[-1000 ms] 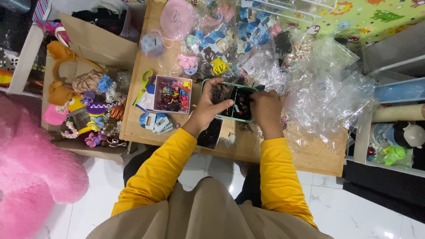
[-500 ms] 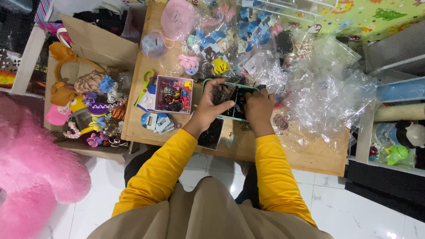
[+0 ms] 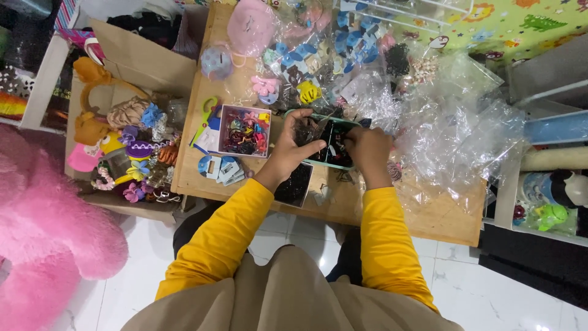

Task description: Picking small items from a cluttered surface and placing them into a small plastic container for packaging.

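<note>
A teal-rimmed tray (image 3: 335, 164) of small dark hair accessories sits in the middle of a low wooden table (image 3: 429, 214). My left hand (image 3: 295, 146) rests on the tray's left part, fingers curled over a dark bundle with the thumb across the tray. My right hand (image 3: 369, 151) is at the tray's right edge, fingertips pinching something small and dark inside it. Both arms wear yellow sleeves. What the fingers hold is too small to make out.
A white box of colourful hair ties (image 3: 244, 130) stands left of the tray. A black pack (image 3: 293, 184) lies under my left wrist. Clear plastic bags (image 3: 453, 129) pile up at the right. A cardboard box of accessories (image 3: 128, 147) sits left of the table, a pink plush (image 3: 49, 239) beyond it.
My right hand shifted left into the tray, then back a little to the right. My left hand stayed on the tray's left part.
</note>
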